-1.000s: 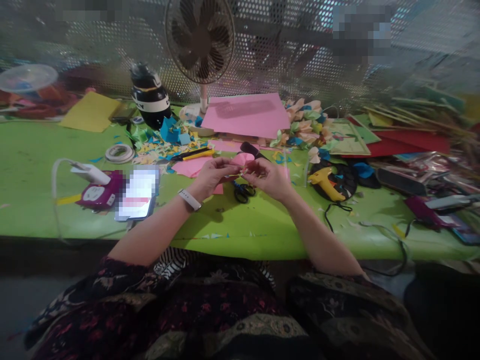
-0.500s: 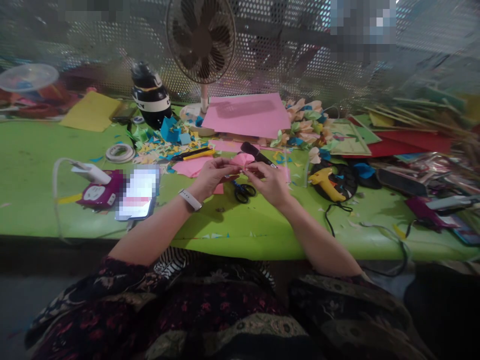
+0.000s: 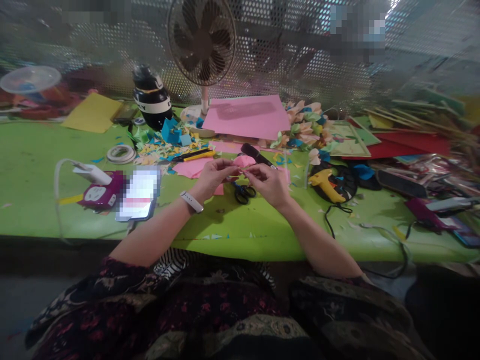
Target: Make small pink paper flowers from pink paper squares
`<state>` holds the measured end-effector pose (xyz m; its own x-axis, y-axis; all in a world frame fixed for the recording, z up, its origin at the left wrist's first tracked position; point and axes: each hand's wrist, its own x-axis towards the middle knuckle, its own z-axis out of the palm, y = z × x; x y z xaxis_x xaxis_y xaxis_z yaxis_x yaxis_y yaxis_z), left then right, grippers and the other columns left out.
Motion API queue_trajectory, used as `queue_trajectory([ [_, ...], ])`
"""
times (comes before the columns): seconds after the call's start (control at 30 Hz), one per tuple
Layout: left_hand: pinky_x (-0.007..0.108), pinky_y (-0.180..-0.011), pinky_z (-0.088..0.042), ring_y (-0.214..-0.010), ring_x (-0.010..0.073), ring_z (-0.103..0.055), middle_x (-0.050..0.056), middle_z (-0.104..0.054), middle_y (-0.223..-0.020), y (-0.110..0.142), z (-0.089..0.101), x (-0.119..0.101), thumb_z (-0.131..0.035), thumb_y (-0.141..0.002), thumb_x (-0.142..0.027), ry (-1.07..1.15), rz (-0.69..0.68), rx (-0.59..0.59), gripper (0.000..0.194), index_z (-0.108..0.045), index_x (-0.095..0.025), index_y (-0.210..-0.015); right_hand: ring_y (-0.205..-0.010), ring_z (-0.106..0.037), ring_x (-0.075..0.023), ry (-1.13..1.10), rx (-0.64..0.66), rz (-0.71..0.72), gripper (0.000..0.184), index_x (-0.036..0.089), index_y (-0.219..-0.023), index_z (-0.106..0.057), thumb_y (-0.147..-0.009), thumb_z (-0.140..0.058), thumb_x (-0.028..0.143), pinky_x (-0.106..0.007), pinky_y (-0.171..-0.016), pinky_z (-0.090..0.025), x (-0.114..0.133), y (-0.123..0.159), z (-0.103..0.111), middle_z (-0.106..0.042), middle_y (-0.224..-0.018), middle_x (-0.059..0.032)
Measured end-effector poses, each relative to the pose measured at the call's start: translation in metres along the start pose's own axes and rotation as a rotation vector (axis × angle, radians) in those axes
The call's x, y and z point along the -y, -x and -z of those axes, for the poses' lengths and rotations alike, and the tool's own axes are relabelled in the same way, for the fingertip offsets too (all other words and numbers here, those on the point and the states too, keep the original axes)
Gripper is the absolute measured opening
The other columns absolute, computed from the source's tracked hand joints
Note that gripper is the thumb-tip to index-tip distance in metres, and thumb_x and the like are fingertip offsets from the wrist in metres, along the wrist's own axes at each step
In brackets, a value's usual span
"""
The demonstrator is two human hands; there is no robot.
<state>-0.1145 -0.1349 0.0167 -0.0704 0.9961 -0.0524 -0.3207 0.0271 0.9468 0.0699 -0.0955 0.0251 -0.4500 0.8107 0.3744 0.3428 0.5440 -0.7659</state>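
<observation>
A small curved piece of pink paper [image 3: 244, 161] is pinched between my two hands over the middle of the table. My left hand [image 3: 213, 178], with a white band at the wrist, closes its fingertips on the paper's left side. From the right, my right hand [image 3: 269, 184] grips its lower edge with thumb and forefinger. Scissors [image 3: 244, 193] with dark handles lie on the table just below the hands. Behind the paper lies a black marker-like object [image 3: 252, 150], partly covered. Folded pink paper [image 3: 193, 168] rests beyond my left hand.
A phone [image 3: 138, 195] and purple power socket [image 3: 98, 194] lie left. Behind stand a fan [image 3: 201, 42] and black bottle [image 3: 152, 97], near paper scraps and a pink sheet [image 3: 247, 117]. A yellow glue gun [image 3: 327, 185] sits right, its cord on the green table [image 3: 240, 230].
My right hand has shifted slightly, uncovering more of the black marker-like object. The pink paper has turned a little between the fingertips and stays held by both hands.
</observation>
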Motion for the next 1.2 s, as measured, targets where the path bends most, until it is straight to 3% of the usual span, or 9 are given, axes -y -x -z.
queue_trajectory([
  [0.23, 0.036, -0.08, -0.058, -0.07, 0.0147, -0.069, 0.004, -0.073, -0.073, 0.001, -0.005, 0.005, -0.086, -0.069, -0.04, -0.151, -0.126, -0.046, 0.031, -0.072, -0.015, -0.08, -0.067, -0.068, -0.0193, -0.022, -0.114, -0.025, 0.029, 0.021, -0.089, -0.071, -0.086, -0.067, 0.05, -0.038, -0.068, -0.059, 0.005, 0.002, -0.001, -0.073, -0.081, -0.0063],
  [0.43, 0.034, -0.075, -0.058, -0.07, 0.0161, -0.068, 0.006, -0.076, -0.076, 0.006, -0.007, 0.011, -0.081, -0.073, -0.04, -0.296, -0.226, -0.049, 0.026, -0.077, -0.016, -0.081, -0.071, -0.069, -0.0211, 0.042, -0.134, -0.022, 0.023, 0.022, -0.088, -0.072, -0.088, -0.067, 0.044, -0.039, -0.069, -0.058, 0.007, 0.001, 0.002, -0.074, -0.081, -0.0068],
  [0.73, 0.034, -0.076, -0.058, -0.076, 0.0182, -0.071, 0.007, -0.077, -0.083, 0.009, -0.009, 0.01, -0.078, -0.078, -0.034, -0.361, -0.264, -0.021, 0.017, -0.077, -0.018, -0.084, -0.071, -0.069, -0.0208, 0.21, -0.159, 0.023, 0.017, 0.023, -0.09, -0.074, -0.089, -0.068, 0.039, -0.036, -0.07, -0.052, 0.004, 0.0, 0.001, -0.075, -0.081, -0.006],
  [1.2, 0.024, -0.052, -0.054, -0.06, 0.0134, -0.067, 0.006, -0.076, -0.075, 0.013, -0.009, 0.009, -0.072, -0.085, -0.032, -0.519, -0.415, -0.005, 0.016, -0.077, -0.017, -0.088, -0.06, -0.064, -0.0143, 0.389, -0.223, 0.127, 0.02, 0.021, -0.088, -0.075, -0.091, -0.065, 0.038, -0.027, -0.06, -0.044, -0.005, 0.0, -0.003, -0.072, -0.069, -0.0021],
])
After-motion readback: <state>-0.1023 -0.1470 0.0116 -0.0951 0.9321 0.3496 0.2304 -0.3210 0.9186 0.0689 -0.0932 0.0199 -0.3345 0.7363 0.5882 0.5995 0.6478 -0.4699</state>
